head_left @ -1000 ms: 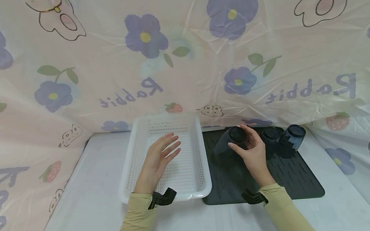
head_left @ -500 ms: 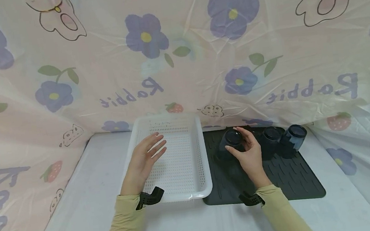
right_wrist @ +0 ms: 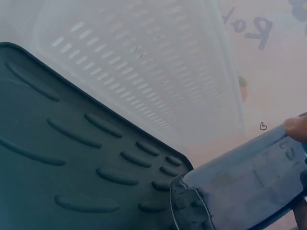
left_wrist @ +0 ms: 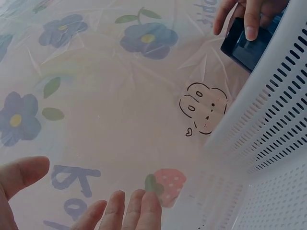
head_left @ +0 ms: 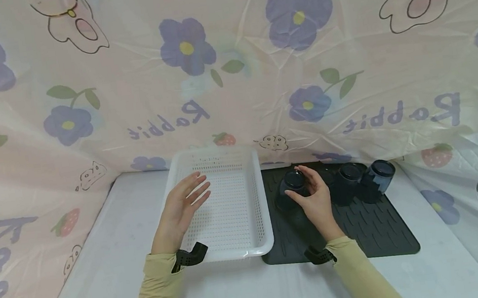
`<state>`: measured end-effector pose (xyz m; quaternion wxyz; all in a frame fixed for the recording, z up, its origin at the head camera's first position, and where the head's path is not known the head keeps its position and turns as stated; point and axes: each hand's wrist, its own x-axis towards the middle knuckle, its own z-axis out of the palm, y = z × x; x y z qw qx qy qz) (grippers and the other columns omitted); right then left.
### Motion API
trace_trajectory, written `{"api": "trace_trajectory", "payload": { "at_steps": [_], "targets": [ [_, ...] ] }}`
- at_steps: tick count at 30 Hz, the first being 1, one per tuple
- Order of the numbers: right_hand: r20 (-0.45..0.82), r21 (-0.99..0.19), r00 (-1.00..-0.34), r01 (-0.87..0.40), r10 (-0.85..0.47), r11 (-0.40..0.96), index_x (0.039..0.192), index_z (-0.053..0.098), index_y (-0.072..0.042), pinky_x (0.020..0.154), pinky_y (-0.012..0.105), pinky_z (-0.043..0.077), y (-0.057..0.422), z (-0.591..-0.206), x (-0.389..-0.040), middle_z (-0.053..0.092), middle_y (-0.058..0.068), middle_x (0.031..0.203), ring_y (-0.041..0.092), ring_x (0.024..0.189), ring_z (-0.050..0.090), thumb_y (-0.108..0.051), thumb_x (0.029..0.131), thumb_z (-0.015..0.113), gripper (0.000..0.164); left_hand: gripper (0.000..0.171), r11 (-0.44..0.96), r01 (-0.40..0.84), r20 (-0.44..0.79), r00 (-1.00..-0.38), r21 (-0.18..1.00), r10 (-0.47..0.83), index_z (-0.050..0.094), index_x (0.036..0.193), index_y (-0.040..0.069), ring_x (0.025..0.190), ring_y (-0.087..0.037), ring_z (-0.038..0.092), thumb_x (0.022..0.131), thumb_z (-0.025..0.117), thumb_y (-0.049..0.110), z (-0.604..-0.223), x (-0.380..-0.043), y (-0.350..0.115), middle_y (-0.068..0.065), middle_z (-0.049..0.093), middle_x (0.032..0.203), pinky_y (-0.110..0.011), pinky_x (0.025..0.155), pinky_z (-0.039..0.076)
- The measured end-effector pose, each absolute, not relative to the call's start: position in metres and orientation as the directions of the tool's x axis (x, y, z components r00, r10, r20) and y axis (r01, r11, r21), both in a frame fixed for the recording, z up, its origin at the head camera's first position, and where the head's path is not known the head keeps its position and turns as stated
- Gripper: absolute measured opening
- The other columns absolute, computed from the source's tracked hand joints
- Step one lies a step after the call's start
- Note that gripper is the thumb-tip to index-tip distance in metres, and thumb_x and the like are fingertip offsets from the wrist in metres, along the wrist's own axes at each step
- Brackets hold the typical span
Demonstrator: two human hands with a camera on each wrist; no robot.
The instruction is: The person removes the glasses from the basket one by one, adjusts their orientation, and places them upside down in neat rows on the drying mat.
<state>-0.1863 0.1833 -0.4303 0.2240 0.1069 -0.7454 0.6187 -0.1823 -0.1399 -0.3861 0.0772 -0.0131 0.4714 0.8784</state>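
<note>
My right hand (head_left: 318, 201) grips a dark blue see-through glass (head_left: 292, 180) between thumb and fingers. The glass is upside down, base up. In the right wrist view its rim end (right_wrist: 184, 203) is at the dark drying mat (right_wrist: 91, 153), near a corner. Over the left part of a white perforated basket (head_left: 267, 215), my left hand (head_left: 178, 210) hovers with fingers spread and holds nothing. Its fingertips (left_wrist: 115, 206) show low in the left wrist view.
Two more dark glasses, one (head_left: 350, 177) beside the other (head_left: 381, 174), stand base up at the mat's back right. The basket adjoins the mat's left edge on the white table (head_left: 114, 263). A printed curtain (head_left: 241, 94) hangs close behind.
My right hand has shifted left with the glass and come slightly lower. My left hand has drawn back to the left over the basket.
</note>
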Motion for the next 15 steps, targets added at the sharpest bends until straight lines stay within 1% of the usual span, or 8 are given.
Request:
{"api": "trace_trajectory", "payload": {
  "at_steps": [4,7,11,15],
  "targets": [
    [0.468,-0.87,-0.875,-0.431,0.125,0.239,0.131,0.05,0.006,0.103,0.044,0.04,0.182,-0.433,-0.19,0.054,0.018,0.131,0.027,0.124,0.049,0.014,0.07,0.078,0.067,0.05,-0.537,-0.147,-0.096,-0.988,0.83,0.122,0.035,0.14,0.0,0.132,-0.036,0.038,0.099,0.055,0.02,-0.385,-0.182,-0.142,-0.017,0.034,0.145,-0.041,0.105,0.039],
    [0.469,-0.867,-0.873,-0.426,0.134,0.257,0.13,0.05,0.006,0.103,0.044,0.04,0.181,-0.436,-0.192,0.055,0.018,0.131,0.028,0.124,0.049,0.014,0.07,0.078,0.067,0.051,-0.528,-0.147,-0.097,-0.988,0.836,0.12,0.035,0.141,0.002,0.132,-0.036,0.037,0.098,0.056,0.022,-0.384,-0.181,-0.144,-0.017,0.034,0.145,-0.04,0.105,0.04],
    [0.473,-0.86,-0.87,-0.423,0.137,0.287,0.129,0.051,0.004,0.102,0.044,0.04,0.181,-0.438,-0.194,0.054,0.019,0.13,0.03,0.123,0.05,0.015,0.07,0.078,0.066,0.056,-0.52,-0.147,-0.103,-0.988,0.841,0.113,0.034,0.143,0.003,0.131,-0.034,0.039,0.097,0.059,0.023,-0.381,-0.179,-0.147,-0.016,0.035,0.145,-0.039,0.105,0.04],
    [0.49,-0.84,-0.863,-0.43,0.122,0.331,0.129,0.051,0.004,0.101,0.047,0.041,0.181,-0.438,-0.193,0.054,0.022,0.13,0.033,0.122,0.051,0.014,0.07,0.078,0.065,0.053,-0.506,-0.145,-0.095,-0.988,0.851,0.122,0.036,0.142,0.003,0.132,-0.034,0.038,0.098,0.058,0.022,-0.379,-0.178,-0.151,-0.016,0.034,0.146,-0.04,0.105,0.039]
  ]
}}
